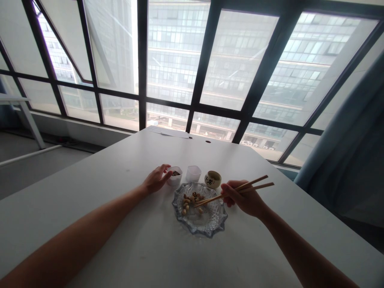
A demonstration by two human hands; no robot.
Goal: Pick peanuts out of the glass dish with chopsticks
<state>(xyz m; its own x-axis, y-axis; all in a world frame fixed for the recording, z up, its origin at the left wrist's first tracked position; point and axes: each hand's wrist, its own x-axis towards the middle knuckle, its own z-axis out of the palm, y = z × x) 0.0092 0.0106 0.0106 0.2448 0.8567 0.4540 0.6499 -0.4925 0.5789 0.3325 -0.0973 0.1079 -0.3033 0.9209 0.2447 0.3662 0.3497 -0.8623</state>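
A cut-glass dish (210, 224) sits on the white table (105, 192), with several pale nuts (190, 201) in its left part. My right hand (244, 199) is closed on a pair of wooden chopsticks (237, 189), whose tips reach down among the nuts. My left hand (156, 179) rests on the table with its fingers against a small clear plastic cup (174, 177) that has something dark inside. A second, empty-looking clear cup (193, 173) and a small ceramic cup with black characters (213, 179) stand in a row behind the dish.
The table's far edge lies just under a large window (192, 72) with dark frames. A sheet of paper (171, 133) lies near that far edge. A blue curtain (345, 160) hangs at the right. A white table leg (30, 124) stands at the left.
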